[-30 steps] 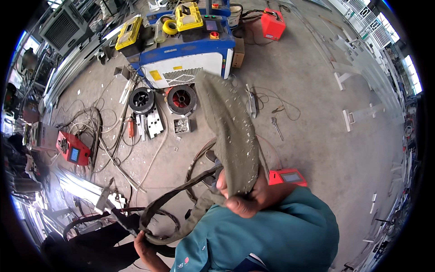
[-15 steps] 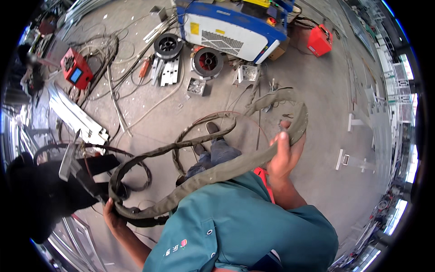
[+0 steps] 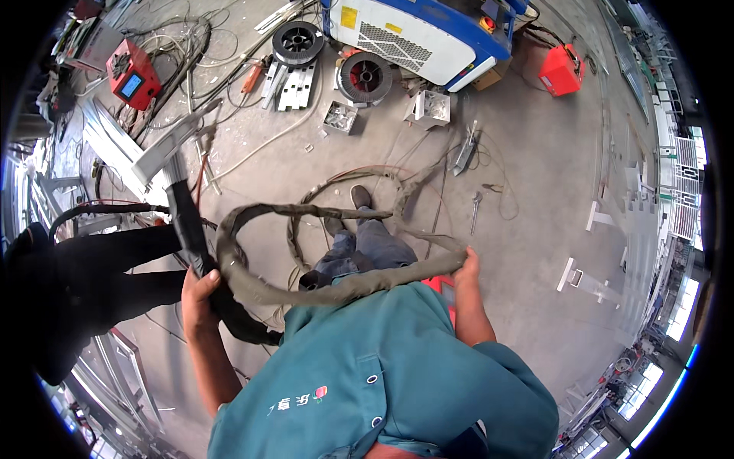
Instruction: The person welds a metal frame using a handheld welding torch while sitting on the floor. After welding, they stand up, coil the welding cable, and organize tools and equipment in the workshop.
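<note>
A thick cable in an olive-grey fabric sleeve [image 3: 344,289] loops in front of my body, above my legs. My right hand [image 3: 467,269] is closed round it at the right-hand bend. On the left, my left hand [image 3: 200,304] grips a black-wrapped cable section [image 3: 193,233], thumb on top. From that section a pale grey metal head [image 3: 174,144] sticks up and away, with a flat, angled bar at its tip; its exact kind I cannot make out. More coils of the sleeved cable hang round my feet, and one length runs off toward the far side.
A person in black trousers [image 3: 99,268] stands close on the left. Ahead are a blue-and-white machine [image 3: 409,46], wire spools [image 3: 298,44], small metal boxes [image 3: 339,117] and a red unit with a screen [image 3: 131,76]. Wrench [image 3: 475,213] and pliers [image 3: 492,187] lie on the floor, right.
My right hand has lowered toward my body, bringing the cable loop down with it. My left hand has moved up and now grips the black-wrapped section, whose metal head has swung farther away from me.
</note>
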The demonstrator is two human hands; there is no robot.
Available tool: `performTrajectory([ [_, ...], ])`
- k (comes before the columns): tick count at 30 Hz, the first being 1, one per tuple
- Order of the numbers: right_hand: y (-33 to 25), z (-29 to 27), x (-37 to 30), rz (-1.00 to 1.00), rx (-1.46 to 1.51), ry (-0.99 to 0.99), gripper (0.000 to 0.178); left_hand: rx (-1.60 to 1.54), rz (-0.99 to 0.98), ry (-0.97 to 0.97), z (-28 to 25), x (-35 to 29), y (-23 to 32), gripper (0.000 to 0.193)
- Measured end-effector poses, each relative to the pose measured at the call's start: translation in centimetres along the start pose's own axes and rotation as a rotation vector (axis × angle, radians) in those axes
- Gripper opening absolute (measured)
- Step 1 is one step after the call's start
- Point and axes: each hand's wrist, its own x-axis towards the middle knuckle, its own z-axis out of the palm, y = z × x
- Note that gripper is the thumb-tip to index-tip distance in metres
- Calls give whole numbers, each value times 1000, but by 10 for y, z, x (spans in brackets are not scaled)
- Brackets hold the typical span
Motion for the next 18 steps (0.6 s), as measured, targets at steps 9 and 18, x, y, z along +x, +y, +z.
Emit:
performTrajectory([
  [9, -130, -49, 4, -235, 135, 0, 33, 131, -276, -226, 41, 51, -7, 52],
  [18, -57, 170, -27, -113, -20, -456, 28, 89, -222, -239, 98, 54, -17, 42],
])
